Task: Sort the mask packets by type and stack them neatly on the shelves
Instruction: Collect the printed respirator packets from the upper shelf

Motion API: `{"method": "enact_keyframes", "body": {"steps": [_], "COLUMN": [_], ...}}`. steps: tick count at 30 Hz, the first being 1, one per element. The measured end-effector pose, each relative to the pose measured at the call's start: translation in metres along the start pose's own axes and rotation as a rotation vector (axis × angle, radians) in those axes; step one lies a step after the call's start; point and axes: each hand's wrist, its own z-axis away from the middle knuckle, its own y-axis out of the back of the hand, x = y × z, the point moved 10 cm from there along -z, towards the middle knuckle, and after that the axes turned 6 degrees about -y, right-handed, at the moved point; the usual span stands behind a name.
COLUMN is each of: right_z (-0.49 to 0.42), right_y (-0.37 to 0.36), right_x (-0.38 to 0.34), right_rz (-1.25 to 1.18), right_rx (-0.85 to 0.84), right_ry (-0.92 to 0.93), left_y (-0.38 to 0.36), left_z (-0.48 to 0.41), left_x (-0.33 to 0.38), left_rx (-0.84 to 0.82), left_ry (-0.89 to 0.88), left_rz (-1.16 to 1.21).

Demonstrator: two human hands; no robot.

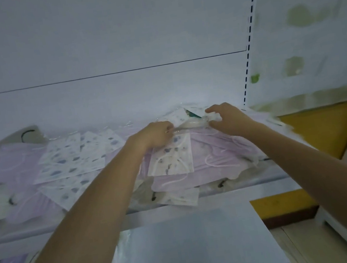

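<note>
You're mid-sort: left hand (157,135) and right hand (228,121) both pinch a white packet (192,125); next, probably lift it to its matching pile.

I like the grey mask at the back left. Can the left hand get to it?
Probably, once free: the left hand pinches a clear packet with the right hand. The grey mask lies in the open, with only flat packets between.

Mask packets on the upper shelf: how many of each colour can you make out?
They overlap, so these are minimums.
Lilac packets: 3
Blue-patterned packets: 5
Pale packets with black loops: 3
Crumpled pale packet gripped by left hand and right hand: 1
Total: 12
</note>
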Motion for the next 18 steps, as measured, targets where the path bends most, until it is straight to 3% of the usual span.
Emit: {"method": "enact_keyframes", "body": {"steps": [7,11,15,18], "right_z": [-0.025,-0.023,-0.018,-0.019], "right_y": [-0.011,-0.022,-0.024,-0.02], "right_x": [0.002,-0.008,-0.01,-0.005], "right_rz": [-0.078,-0.05,-0.055,-0.062], "right_rx": [-0.054,-0.102,-0.113,-0.101], "right_ry": [-0.059,0.046,0.105,0.105], "left_y": [0.008,0.038,0.024,0.017], "left_z": [0.006,0.003,-0.018,-0.03], "left_x": [-0.046,-0.013,0.029,0.037], "left_rx": [0.013,0.253,0.159,0.215], "left_ry": [0.143,-0.05,-0.218,-0.237], "left_rz": [-0.213,-0.138,-0.149,-0.285]}}
